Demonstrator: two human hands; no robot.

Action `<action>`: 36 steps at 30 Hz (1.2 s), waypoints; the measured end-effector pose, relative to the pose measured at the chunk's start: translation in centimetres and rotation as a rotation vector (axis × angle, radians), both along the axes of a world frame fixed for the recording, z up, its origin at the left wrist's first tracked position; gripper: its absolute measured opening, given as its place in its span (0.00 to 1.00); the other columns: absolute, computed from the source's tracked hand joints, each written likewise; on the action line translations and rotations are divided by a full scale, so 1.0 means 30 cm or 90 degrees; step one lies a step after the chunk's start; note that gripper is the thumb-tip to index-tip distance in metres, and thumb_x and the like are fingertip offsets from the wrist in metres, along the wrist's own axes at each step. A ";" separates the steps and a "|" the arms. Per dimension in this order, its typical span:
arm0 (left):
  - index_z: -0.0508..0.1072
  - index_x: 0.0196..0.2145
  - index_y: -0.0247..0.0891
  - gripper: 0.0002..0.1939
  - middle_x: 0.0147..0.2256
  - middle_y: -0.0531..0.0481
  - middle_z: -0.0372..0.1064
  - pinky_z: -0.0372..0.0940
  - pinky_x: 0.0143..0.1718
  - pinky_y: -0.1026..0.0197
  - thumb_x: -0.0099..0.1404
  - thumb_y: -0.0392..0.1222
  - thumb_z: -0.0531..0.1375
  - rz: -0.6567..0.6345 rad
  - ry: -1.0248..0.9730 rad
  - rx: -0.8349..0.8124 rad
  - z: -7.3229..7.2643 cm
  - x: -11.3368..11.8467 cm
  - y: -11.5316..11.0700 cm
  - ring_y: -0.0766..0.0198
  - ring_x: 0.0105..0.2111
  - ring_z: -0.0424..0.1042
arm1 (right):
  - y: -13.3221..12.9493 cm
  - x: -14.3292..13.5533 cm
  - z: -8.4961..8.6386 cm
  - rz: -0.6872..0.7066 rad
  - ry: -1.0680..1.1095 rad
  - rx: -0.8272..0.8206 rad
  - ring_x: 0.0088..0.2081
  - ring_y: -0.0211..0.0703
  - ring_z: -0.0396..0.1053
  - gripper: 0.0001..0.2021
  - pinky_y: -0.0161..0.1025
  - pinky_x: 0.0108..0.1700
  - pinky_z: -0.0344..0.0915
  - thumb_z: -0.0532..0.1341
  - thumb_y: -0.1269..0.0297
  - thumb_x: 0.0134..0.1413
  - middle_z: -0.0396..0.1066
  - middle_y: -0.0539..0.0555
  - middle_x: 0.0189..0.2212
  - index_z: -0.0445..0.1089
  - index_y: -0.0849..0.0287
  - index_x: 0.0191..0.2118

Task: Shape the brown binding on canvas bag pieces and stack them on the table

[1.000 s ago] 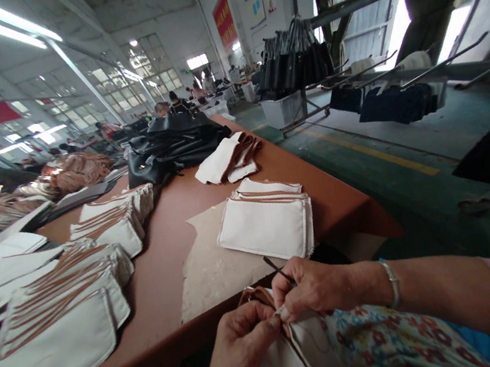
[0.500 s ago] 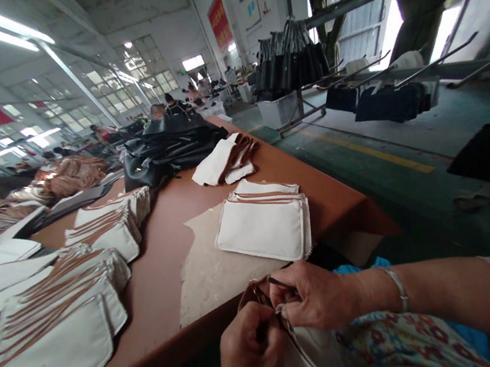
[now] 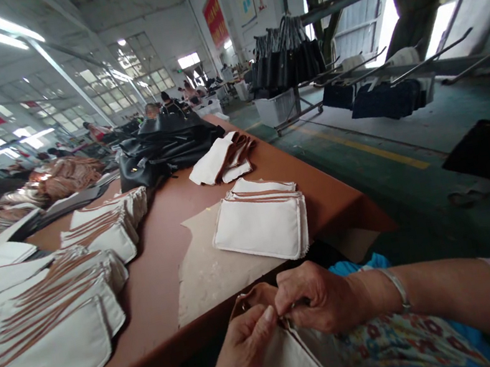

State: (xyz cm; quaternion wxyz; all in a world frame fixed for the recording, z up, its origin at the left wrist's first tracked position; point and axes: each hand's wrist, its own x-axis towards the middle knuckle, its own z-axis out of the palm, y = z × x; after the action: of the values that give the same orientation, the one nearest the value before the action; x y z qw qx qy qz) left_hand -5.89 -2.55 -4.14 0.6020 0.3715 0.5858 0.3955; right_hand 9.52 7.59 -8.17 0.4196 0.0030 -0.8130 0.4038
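Observation:
A cream fabric pouch (image 3: 299, 360) with brown edging is held over my lap, just off the table's near edge. My left hand (image 3: 249, 341) pinches its brown upper edge between thumb and fingers. Right beside it, my right hand (image 3: 319, 297) grips the same edge, fingers curled and pressed together; whether a small tool is in them is hidden. A brown flap with a small metal piece shows above my left hand. Close by on the table lies a stack of cream pouches (image 3: 259, 225), with a folded cream and brown bundle (image 3: 217, 160) behind it.
The brown table (image 3: 159, 287) carries rows of cream pouches (image 3: 55, 343) at the left and a heap of black bags (image 3: 166, 143) farther back. Black bags (image 3: 284, 59) hang from a metal rack on the right, above a pale bin (image 3: 277, 111). People sit far back.
My left hand has opened from a tight fist into a flatter pinch on the pouch's edge. A dark thin piece seen at my right fingers is out of sight now.

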 end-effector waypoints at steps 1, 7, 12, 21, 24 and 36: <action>0.75 0.27 0.33 0.26 0.20 0.54 0.62 0.59 0.28 0.65 0.58 0.63 0.61 -0.017 0.012 -0.001 0.001 -0.003 0.001 0.66 0.23 0.61 | 0.001 0.003 -0.003 0.014 0.006 0.016 0.28 0.36 0.63 0.06 0.32 0.33 0.62 0.56 0.76 0.50 0.67 0.52 0.25 0.69 0.62 0.32; 0.67 0.24 0.36 0.22 0.24 0.55 0.54 0.52 0.26 0.67 0.61 0.58 0.60 -0.107 0.115 0.078 0.023 -0.015 -0.001 0.68 0.25 0.53 | 0.023 0.046 -0.015 0.090 -0.135 -0.162 0.30 0.36 0.63 0.09 0.33 0.35 0.61 0.62 0.69 0.50 0.66 0.51 0.30 0.67 0.61 0.38; 0.60 0.23 0.38 0.22 0.25 0.56 0.49 0.49 0.26 0.65 0.66 0.57 0.55 -0.131 0.214 0.099 0.015 -0.009 -0.009 0.67 0.26 0.50 | 0.072 0.059 0.025 0.213 -0.296 -0.451 0.28 0.32 0.57 0.20 0.30 0.29 0.56 0.54 0.50 0.62 0.62 0.50 0.28 0.67 0.66 0.37; 0.64 0.20 0.37 0.22 0.23 0.55 0.53 0.51 0.27 0.66 0.62 0.55 0.60 -0.072 0.149 0.138 -0.007 0.001 -0.021 0.68 0.25 0.53 | 0.067 0.044 0.051 0.282 -0.336 -0.363 0.23 0.28 0.52 0.15 0.28 0.26 0.51 0.62 0.57 0.57 0.57 0.45 0.21 0.68 0.67 0.30; 0.61 0.21 0.38 0.23 0.20 0.58 0.50 0.47 0.22 0.67 0.57 0.56 0.65 -0.004 -0.074 0.066 -0.039 0.007 -0.026 0.71 0.21 0.48 | 0.047 0.044 0.033 0.260 -0.294 -0.444 0.23 0.29 0.51 0.18 0.28 0.25 0.50 0.64 0.53 0.54 0.56 0.45 0.21 0.68 0.67 0.29; 0.64 0.21 0.37 0.22 0.20 0.58 0.51 0.46 0.21 0.68 0.55 0.56 0.67 0.002 -0.002 0.031 -0.009 0.007 -0.016 0.72 0.21 0.49 | 0.071 0.029 0.003 0.220 -0.299 -0.366 0.23 0.30 0.53 0.16 0.29 0.26 0.54 0.62 0.56 0.56 0.58 0.45 0.21 0.68 0.67 0.29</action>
State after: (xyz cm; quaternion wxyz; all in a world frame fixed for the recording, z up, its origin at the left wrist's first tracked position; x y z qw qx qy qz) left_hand -5.67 -3.02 -4.42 0.5931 0.3847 0.5754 0.4113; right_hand 10.40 9.73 -8.08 0.1324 -0.0702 -0.7284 0.6686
